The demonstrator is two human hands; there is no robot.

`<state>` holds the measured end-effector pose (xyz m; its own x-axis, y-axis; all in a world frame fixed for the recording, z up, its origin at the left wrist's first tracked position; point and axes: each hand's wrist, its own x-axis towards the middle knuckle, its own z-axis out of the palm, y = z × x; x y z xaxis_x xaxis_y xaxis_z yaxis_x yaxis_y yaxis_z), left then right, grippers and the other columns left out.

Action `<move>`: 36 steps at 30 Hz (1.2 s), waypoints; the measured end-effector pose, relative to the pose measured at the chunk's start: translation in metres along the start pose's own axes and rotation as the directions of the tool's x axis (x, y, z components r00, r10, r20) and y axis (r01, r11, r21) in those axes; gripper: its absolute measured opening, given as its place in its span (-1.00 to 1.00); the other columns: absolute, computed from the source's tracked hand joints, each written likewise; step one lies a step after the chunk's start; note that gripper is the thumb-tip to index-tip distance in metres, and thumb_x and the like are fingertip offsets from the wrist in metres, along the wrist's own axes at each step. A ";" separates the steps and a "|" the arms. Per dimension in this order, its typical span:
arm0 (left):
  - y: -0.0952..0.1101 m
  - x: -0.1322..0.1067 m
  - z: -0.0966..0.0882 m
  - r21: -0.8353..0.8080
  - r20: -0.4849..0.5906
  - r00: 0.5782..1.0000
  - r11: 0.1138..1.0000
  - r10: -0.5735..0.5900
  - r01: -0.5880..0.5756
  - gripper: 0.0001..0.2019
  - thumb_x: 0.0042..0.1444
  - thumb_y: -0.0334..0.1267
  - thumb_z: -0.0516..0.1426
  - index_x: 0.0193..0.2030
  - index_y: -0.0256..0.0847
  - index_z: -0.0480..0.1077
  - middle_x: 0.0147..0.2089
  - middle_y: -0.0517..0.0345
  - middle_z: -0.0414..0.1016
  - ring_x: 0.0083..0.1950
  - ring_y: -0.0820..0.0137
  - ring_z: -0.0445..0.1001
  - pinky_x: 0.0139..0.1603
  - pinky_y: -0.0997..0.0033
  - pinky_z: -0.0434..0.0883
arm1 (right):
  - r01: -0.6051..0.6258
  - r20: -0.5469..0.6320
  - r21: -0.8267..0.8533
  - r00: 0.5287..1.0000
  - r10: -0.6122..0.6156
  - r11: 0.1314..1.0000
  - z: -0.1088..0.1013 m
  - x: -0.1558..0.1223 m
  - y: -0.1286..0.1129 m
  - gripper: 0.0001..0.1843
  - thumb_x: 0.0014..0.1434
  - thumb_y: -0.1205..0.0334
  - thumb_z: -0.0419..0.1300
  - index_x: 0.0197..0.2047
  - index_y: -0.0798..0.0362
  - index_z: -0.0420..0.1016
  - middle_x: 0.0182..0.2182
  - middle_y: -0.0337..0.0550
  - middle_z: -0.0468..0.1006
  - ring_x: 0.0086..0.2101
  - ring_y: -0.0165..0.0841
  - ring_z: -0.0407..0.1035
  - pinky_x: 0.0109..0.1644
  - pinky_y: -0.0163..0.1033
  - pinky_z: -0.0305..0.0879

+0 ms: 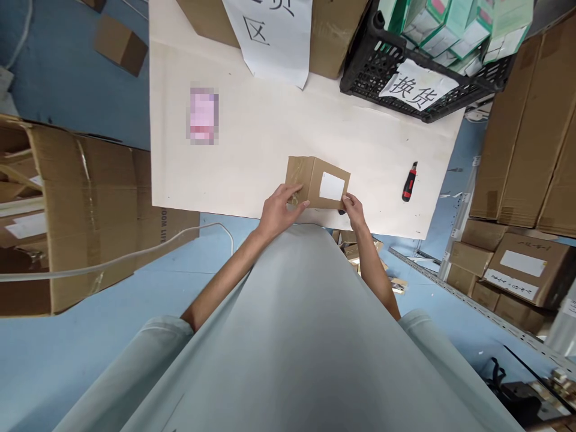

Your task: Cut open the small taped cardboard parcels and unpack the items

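Observation:
A small brown cardboard box (304, 177) with a white label (332, 186) is at the front edge of the white table. Clear tape shines on its left face. My left hand (279, 209) grips the box's near left side, thumb and fingers apart along that face. At the lower right corner, my right hand (353, 210) holds the box between thumb and fingers. Part of a small dark object shows just under the box beside my right fingers; I cannot tell what it is. To the right lies a red and black utility knife (409, 182).
A pixelated pink item (202, 117) lies on the table's left (243, 132). At the back stand a black crate (378, 66) of green and white boxes and a carton with a paper sign (274, 48). Large cartons (90, 210) flank the left; shelved boxes (517, 270) are right.

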<state>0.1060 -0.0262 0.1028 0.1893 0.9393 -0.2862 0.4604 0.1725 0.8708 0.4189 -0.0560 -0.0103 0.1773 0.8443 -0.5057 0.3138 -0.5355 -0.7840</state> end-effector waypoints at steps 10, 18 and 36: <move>-0.086 0.021 -0.004 0.006 -0.157 0.982 0.994 -0.102 0.105 -0.34 0.51 0.15 0.22 0.61 -0.08 0.44 0.28 -0.15 0.57 0.25 0.08 0.62 0.39 0.04 0.57 | -0.012 -0.022 0.043 1.000 0.013 0.999 0.035 0.012 -0.020 -0.06 0.17 -0.62 0.38 0.23 0.04 0.65 0.09 0.16 0.78 0.08 0.00 0.67 0.26 0.18 0.65; -0.145 0.040 -0.011 -0.268 -0.214 0.948 0.947 -0.238 0.177 -0.31 0.26 0.17 0.39 0.41 -0.18 0.60 0.22 -0.20 0.71 0.14 0.08 0.70 0.23 0.04 0.67 | 0.129 -0.023 -0.256 0.990 -0.140 0.958 0.055 -0.004 -0.059 -0.29 0.47 -0.37 0.25 0.34 0.06 0.58 0.14 0.23 0.75 0.09 0.02 0.68 0.27 0.22 0.64; -0.164 0.035 -0.050 -0.472 -0.339 0.737 0.783 -0.585 0.404 -0.57 0.14 0.00 0.44 0.07 -0.18 0.67 -0.10 0.07 0.67 0.01 0.28 0.67 0.22 0.08 0.70 | 0.543 0.313 -0.407 0.838 -0.446 0.735 0.113 -0.072 -0.150 -0.41 0.61 -0.13 0.27 0.54 -0.05 0.50 0.40 0.11 0.53 0.34 -0.01 0.54 0.38 0.04 0.63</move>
<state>-0.0062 -0.0069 -0.0300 -0.4236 0.6919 -0.5847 0.0278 0.6550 0.7551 0.2539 -0.0387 0.1028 -0.2829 0.9408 -0.1866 0.7061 0.0727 -0.7044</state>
